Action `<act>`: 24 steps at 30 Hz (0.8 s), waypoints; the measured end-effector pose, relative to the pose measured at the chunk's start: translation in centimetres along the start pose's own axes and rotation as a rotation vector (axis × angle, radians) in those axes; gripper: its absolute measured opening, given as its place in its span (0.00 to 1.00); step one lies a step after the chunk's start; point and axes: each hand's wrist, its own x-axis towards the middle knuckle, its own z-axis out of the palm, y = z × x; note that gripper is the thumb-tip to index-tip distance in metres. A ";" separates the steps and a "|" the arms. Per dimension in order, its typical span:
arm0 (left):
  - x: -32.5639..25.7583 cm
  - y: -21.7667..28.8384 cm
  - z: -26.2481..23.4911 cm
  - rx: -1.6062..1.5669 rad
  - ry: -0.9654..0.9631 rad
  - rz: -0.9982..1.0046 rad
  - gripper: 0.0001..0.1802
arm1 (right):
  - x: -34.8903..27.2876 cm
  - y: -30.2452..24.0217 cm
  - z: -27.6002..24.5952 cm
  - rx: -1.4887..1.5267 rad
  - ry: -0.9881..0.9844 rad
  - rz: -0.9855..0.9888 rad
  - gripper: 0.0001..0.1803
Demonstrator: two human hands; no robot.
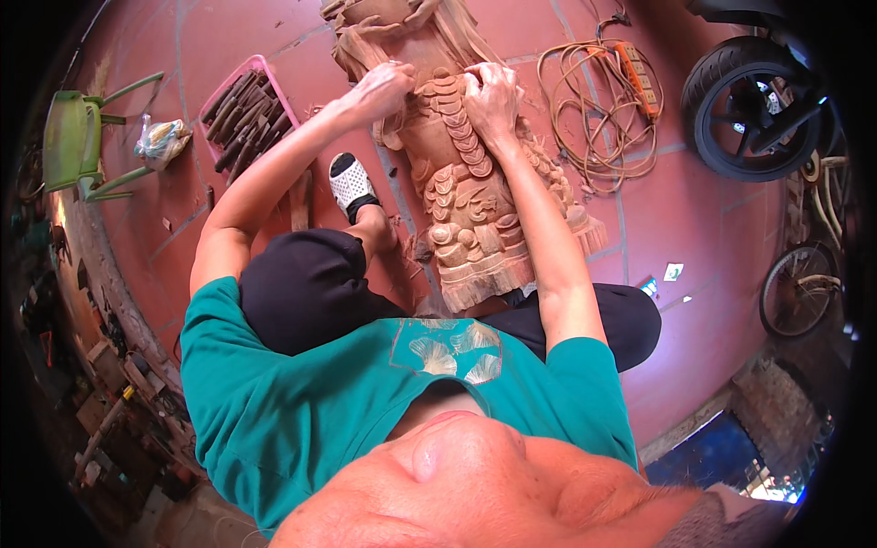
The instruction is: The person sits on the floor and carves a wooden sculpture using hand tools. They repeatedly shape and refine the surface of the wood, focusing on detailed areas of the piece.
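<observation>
Slim tools (245, 123) fill the pink basket (282, 89); my left hand (385, 91) bends at the wooden carving (454, 151), grip unclear. It lies on the floor (247, 32), scales seemingly cut; what remains I can't tell. My right hand's (493, 102) fingers curl against it, grip hidden.

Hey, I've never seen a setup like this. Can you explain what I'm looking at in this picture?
There's no machine here, just a person's two bare hands. The single picture comes from a wide fisheye camera worn on the head, looking down, so straight edges bend near the rim. Its left is the person's left.

The left hand and right hand rest on a carved wooden piece, whose lower end sits between the bent legs. I can't tell whether the fingers hold anything.

On the red tiled floor, a pink basket of dark, stick-like pieces is on the left; a tangled cord and orange power strip are on the right.
</observation>
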 end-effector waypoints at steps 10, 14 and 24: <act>1.5 0.4 -0.2 0.003 0.156 0.097 0.07 | 0.0 0.1 0.1 -0.038 0.016 -0.016 0.09; 0.7 -0.8 -1.7 -0.029 -0.015 0.045 0.11 | 0.0 -0.1 -0.2 -0.010 -0.005 -0.004 0.10; 0.5 0.2 -0.2 0.016 0.201 0.159 0.03 | -0.1 -0.1 0.0 -0.012 -0.010 0.004 0.09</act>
